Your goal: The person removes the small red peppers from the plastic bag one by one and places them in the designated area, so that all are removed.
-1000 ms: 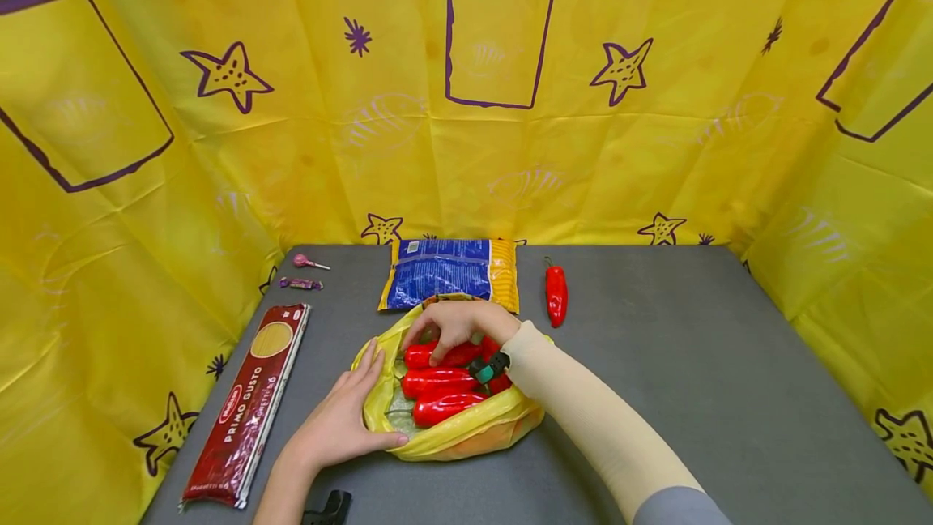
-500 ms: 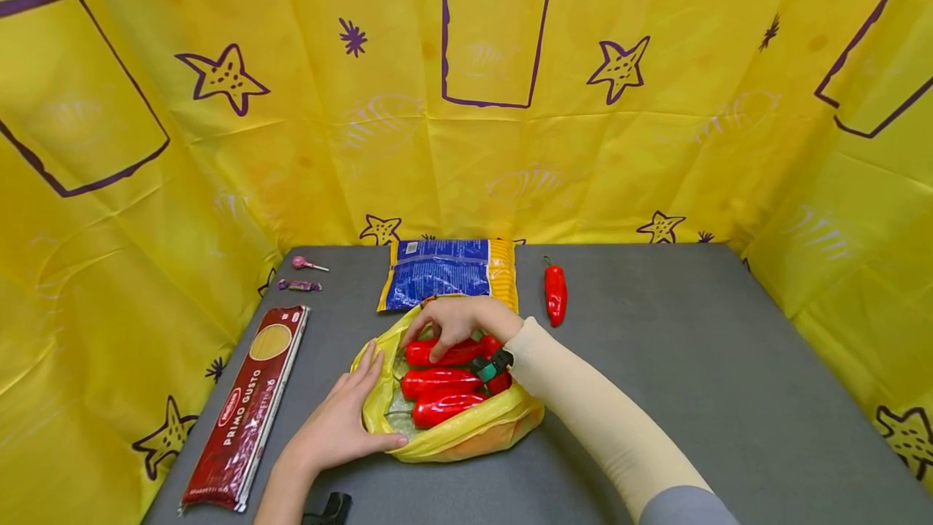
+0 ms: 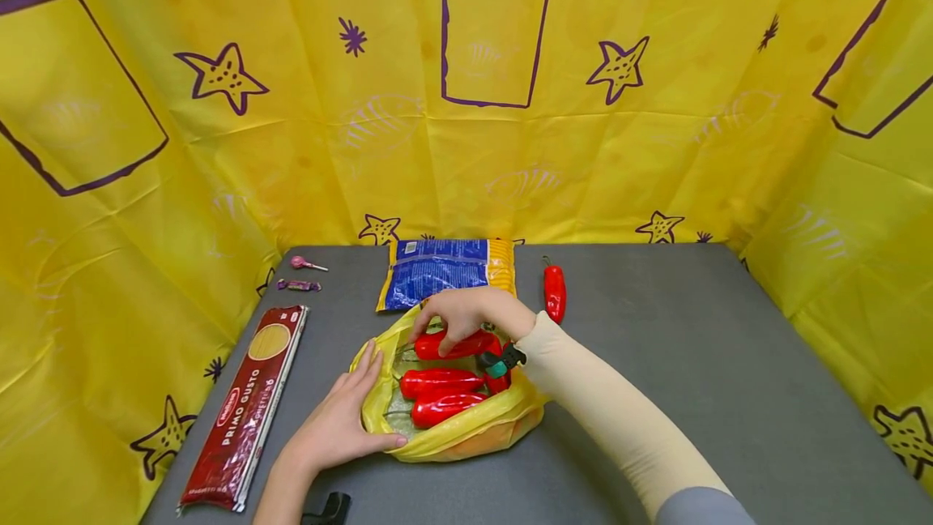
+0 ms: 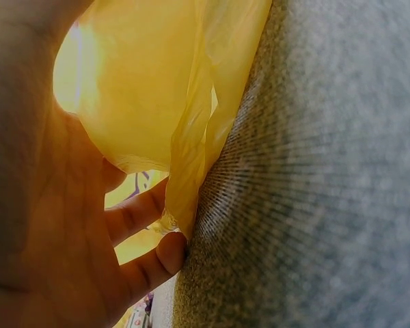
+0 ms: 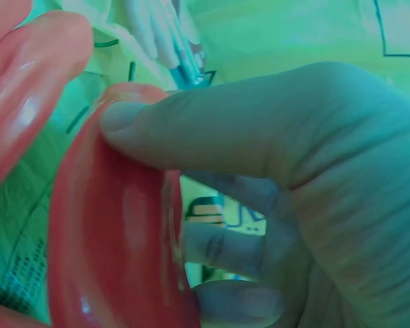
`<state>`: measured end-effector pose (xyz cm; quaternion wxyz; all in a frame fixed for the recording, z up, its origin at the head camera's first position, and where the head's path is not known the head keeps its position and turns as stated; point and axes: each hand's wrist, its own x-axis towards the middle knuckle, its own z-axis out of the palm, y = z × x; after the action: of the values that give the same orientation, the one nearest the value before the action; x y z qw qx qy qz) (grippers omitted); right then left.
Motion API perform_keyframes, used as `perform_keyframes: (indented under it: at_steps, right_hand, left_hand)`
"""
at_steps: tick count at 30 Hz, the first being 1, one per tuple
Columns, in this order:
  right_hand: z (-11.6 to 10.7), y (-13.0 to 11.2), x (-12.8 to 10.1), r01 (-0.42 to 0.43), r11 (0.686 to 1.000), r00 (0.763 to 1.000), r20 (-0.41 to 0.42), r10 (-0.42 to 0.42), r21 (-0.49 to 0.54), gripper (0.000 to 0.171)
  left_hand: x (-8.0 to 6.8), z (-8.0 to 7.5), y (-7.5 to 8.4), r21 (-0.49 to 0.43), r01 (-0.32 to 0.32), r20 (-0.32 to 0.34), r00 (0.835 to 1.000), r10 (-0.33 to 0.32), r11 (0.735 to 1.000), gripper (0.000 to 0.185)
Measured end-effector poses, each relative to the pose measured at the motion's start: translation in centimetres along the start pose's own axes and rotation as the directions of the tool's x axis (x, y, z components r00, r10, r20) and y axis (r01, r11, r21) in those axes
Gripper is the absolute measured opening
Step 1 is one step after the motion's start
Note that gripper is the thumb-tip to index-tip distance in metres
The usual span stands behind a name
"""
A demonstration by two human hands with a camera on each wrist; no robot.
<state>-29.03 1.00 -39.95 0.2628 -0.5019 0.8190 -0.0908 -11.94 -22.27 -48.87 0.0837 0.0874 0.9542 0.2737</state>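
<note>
A yellow plastic bag [image 3: 474, 446] lies open on the grey table with several glossy red chili peppers inside. My left hand [image 3: 337, 421] spreads its fairly straight fingers and thumb along the bag's left rim; in the left wrist view, fingertips [image 4: 171, 251] touch the yellow plastic close to the table. Over the bag's far side, my right hand [image 3: 466, 314] grips the farthest red chili pepper [image 3: 477, 344] between thumb and fingers. The right wrist view has the thumb pressed near the stem end of that pepper [image 5: 116, 232]. Two more peppers [image 3: 441, 383] rest nearer the front.
Behind the bag lies a blue and yellow packet [image 3: 437, 274]. Another red chili pepper [image 3: 555, 295] is to its right. A red spaghetti pack [image 3: 244, 411], a wrapped candy [image 3: 299, 285] and a pink lollipop [image 3: 300, 262] are on the left. Yellow cloth [image 3: 496, 168] walls the table.
My right hand has lifted the farthest pepper slightly and shifted it a little right and away from the other peppers. The left hand stays at the bag's rim.
</note>
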Motion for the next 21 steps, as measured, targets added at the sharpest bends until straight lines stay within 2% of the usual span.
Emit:
perform_keyframes:
  at_steps: [2,5,10,16,21]
  right_hand:
    - [-0.3,-0.1,-0.7,-0.009,1.000,1.000,-0.005,0.009,-0.011,0.047]
    - [-0.6,0.1,-1.8,0.000,1.000,1.000,-0.030,0.000,0.031,0.048]
    - [-0.5,1.1,-3.9,0.055,0.991,0.989,-0.147,-0.037,0.120,0.048]
    - [0.1,2.0,-6.4,0.078,0.974,0.940,-0.342,-0.001,0.213,0.048]
    - [0.9,2.9,-8.5,0.073,0.958,0.889,-0.453,0.063,0.278,0.051]
  left_hand:
    - [0.0,0.0,0.0,0.000,0.003,0.003,1.000,-0.003,1.000,0.135]
    - [0.1,0.0,-0.1,-0.001,0.011,0.009,1.000,-0.011,1.000,0.135]
    - [0.2,0.0,0.1,0.002,0.009,0.012,1.000,-0.009,1.000,0.135]
    - [0.0,-0.2,0.2,0.007,-0.009,0.000,1.000,0.009,1.000,0.136]
    - [0.0,-0.2,0.1,0.007,-0.015,-0.004,1.000,0.015,1.000,0.136]
